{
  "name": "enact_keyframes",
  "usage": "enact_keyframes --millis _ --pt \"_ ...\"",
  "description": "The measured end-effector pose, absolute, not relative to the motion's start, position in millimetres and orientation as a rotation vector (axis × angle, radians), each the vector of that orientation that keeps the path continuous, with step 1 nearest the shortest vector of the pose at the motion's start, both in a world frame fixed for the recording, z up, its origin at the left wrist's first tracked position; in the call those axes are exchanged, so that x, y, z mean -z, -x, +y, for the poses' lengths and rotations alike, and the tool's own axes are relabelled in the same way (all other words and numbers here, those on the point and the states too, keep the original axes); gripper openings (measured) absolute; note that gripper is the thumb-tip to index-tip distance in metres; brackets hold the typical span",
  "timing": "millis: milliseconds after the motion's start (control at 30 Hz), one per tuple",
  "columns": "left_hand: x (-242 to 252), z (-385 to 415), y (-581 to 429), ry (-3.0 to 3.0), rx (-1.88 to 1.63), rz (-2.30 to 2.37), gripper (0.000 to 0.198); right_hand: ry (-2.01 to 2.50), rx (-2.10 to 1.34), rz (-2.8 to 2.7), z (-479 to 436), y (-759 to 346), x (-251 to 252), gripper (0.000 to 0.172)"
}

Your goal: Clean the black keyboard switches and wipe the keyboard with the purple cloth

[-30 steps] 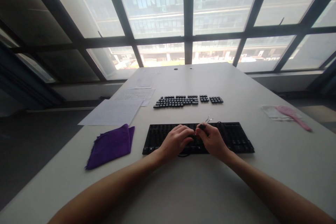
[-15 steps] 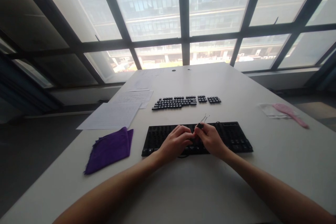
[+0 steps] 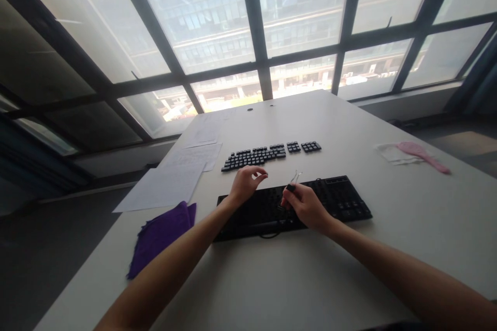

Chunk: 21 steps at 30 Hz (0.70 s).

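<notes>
My right hand (image 3: 308,207) is closed around a keycap puller (image 3: 291,187) with a dark grip and thin wire prongs pointing up and away. It hovers over the middle of a black keyboard (image 3: 345,196), whose upper part looks stripped of keys. Just beyond the keyboard's back edge, my left hand (image 3: 246,183) pinches thumb and forefinger together on a small dark keycap, mostly hidden by the fingertips. Loose black keycaps (image 3: 254,157) lie farther back in rows, laid out like a keyboard, with separate blocks (image 3: 310,146) at their right.
A folded purple cloth (image 3: 165,235) lies left of the keyboard, partly behind my left forearm. Paper sheets (image 3: 163,186) cover the table's left side. At the right are a pink brush-shaped thing (image 3: 421,155) and a white cloth (image 3: 388,154). Large windows stand behind the table.
My left hand has parted from the right and moved up and left, off the keyboard toward the loose keycaps. My right hand keeps the puller over the keyboard. The view has tilted slightly.
</notes>
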State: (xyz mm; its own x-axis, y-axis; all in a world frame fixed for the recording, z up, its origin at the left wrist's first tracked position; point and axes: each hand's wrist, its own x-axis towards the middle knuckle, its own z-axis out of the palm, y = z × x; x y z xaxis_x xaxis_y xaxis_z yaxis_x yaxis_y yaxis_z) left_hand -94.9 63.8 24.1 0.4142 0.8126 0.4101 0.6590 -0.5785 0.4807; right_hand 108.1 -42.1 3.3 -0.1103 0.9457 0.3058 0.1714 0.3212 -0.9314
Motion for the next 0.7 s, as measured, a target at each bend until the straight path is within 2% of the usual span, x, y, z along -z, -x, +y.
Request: enact_keyframes --millis 167,400,700 --pt "-6 105 83 -2.612 -0.677 1.368 0.007 1.072 -0.92 -1.527 -41 -109 -4 0.037" --pt "-9 127 75 -2.795 -0.687 1.311 0.007 1.071 -0.941 -1.535 -40 -111 -2 0.036" --pt "-7 143 71 -2.721 -0.751 1.432 0.004 1.058 -0.965 -1.509 -41 -110 -5 0.034"
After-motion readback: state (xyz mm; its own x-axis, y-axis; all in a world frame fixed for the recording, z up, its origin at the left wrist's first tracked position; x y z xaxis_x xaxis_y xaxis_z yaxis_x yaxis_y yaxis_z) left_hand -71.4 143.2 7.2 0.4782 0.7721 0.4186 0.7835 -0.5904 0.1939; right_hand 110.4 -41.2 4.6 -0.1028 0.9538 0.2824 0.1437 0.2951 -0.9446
